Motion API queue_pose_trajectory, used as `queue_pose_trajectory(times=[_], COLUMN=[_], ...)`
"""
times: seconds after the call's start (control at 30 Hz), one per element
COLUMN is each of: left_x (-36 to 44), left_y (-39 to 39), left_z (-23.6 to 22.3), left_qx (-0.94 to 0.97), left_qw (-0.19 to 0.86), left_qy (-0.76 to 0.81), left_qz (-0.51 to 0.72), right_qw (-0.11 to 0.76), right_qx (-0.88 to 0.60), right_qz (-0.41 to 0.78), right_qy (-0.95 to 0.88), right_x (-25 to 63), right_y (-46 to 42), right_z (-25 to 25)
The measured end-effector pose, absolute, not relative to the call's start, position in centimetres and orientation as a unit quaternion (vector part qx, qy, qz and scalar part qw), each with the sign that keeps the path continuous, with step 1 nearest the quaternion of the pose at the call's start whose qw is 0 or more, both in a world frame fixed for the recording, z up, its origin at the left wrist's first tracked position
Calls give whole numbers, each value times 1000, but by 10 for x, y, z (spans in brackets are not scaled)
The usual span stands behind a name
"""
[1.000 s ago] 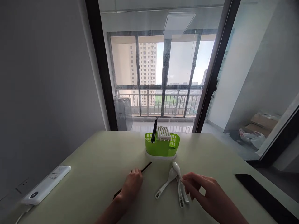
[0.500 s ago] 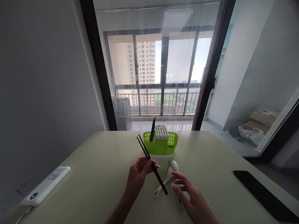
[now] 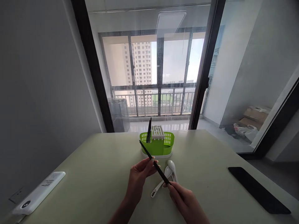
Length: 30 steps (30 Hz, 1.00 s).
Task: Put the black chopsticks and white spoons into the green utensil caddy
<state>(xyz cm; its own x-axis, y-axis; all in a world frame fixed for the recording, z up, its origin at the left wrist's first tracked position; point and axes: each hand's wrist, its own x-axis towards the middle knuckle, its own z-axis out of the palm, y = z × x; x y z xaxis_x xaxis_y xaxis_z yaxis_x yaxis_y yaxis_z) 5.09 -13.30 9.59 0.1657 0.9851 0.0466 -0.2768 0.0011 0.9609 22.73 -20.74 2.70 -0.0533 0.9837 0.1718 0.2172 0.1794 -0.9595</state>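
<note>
Black chopsticks (image 3: 160,173), lined up close together, slant above the table between my two hands. My left hand (image 3: 140,172) is closed around their middle, and my right hand (image 3: 181,194) pinches their thick lower end. Their thin tips point up and left, in front of a green cutlery basket (image 3: 156,147). Below them, white spoons (image 3: 171,166) lie crossed on the table, partly hidden by my right hand and the chopsticks. More black chopsticks (image 3: 149,132) stand upright in the basket's left compartment.
A white slotted piece (image 3: 158,132) sits on the basket's middle. On the pale green table (image 3: 100,174), a white power strip (image 3: 39,193) lies at the left and a black flat mat (image 3: 257,189) at the right. Behind the table stands a glass door with a dark frame (image 3: 93,68).
My right hand has moved onto the chopsticks' lower end and closed on it. Their tips, apart before, are now together. The view has shifted slightly.
</note>
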Motion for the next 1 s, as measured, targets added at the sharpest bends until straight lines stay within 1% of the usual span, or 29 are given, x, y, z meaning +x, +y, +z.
queue_pose_trajectory(times=[0.27, 0.33, 0.47, 0.53, 0.6, 0.7, 0.8, 1.0], left_x=[49, 46, 24, 12, 3, 3, 14, 31], left_y=[-142, -136, -95, -61, -23, 31, 74, 116], left_z=[125, 141, 187, 207, 218, 212, 188, 143], left_qx=[518, 521, 497, 502, 526, 564, 607, 654], left_qw=[558, 531, 420, 353, 302, 267, 259, 260], left_qy=[400, 408, 399, 371, 363, 405, 450, 492], left_qz=[510, 529, 646, 697, 707, 668, 601, 512], right_qw=[474, 496, 549, 537, 521, 510, 505, 511], right_qx=[-489, -501, -547, -579, -629, -680, -675, -650], right_qz=[383, 364, 324, 324, 294, 263, 283, 288], right_qy=[-624, -609, -543, -521, -496, -457, -458, -483], right_x=[236, 241, 271, 296, 320, 342, 346, 339], right_y=[-216, -217, -219, -218, -213, -203, -196, -196], right_z=[31, 27, 13, 1, -13, -32, -42, -35])
